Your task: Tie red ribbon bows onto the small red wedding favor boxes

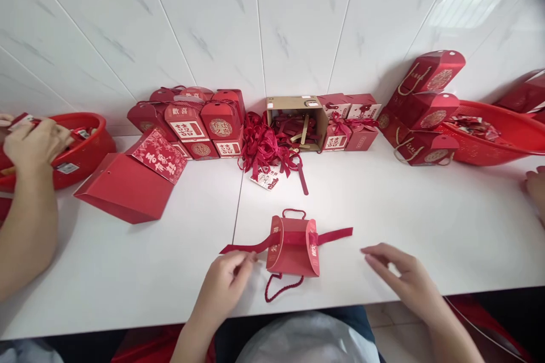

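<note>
A small red gift box (292,248) with curved flaps sits in front of me on the white table. A dark red ribbon (335,235) passes across it, its two ends sticking out left and right. Twisted red cord handles (284,295) loop out at its near and far sides. My left hand (227,281) is beside the box, just below the ribbon's left end, with thumb and forefinger close together; whether they grip anything is hidden. My right hand (404,275) hovers right of the ribbon, thumb and forefinger slightly apart, holding nothing.
Behind the box lie a heap of red ribbons (266,142), a cardboard box (293,103) and stacked gift boxes (191,119). More boxes (438,108) and a red basket (489,144) stand right. At left are a large red box (128,184) and another person's hands (36,139) over a basket (85,164).
</note>
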Demonstrator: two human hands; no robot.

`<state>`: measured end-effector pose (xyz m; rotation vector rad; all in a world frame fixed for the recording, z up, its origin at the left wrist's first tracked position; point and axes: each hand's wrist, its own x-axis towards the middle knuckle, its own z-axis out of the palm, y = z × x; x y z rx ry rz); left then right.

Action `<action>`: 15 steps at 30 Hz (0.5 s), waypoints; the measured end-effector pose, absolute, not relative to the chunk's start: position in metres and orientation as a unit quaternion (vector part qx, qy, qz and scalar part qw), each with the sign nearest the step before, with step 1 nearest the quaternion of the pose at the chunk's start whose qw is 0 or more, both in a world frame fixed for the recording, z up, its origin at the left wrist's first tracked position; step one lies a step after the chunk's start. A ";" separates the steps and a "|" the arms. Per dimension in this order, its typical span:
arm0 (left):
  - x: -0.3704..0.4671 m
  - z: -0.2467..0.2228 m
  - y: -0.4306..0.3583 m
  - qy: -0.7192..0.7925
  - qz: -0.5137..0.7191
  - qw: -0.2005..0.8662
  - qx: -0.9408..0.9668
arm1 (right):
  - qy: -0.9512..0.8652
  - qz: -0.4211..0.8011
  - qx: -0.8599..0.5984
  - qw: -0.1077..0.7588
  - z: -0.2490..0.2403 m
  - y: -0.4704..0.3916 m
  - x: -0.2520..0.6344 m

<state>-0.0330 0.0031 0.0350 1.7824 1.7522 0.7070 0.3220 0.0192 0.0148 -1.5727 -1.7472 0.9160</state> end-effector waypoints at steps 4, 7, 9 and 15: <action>-0.021 0.036 -0.007 0.628 0.222 0.330 0.669 | -0.549 0.575 -0.534 0.286 0.013 0.007 0.264; -0.011 0.028 -0.001 0.619 0.338 0.431 0.563 | -0.430 0.676 -0.494 0.338 0.005 0.004 0.231; -0.007 0.022 0.005 0.567 0.474 0.514 0.436 | -0.310 0.748 -0.442 0.386 0.001 0.004 0.219; -0.005 0.026 0.019 0.374 0.628 0.683 0.001 | 0.086 0.866 -0.224 0.439 -0.005 0.017 0.214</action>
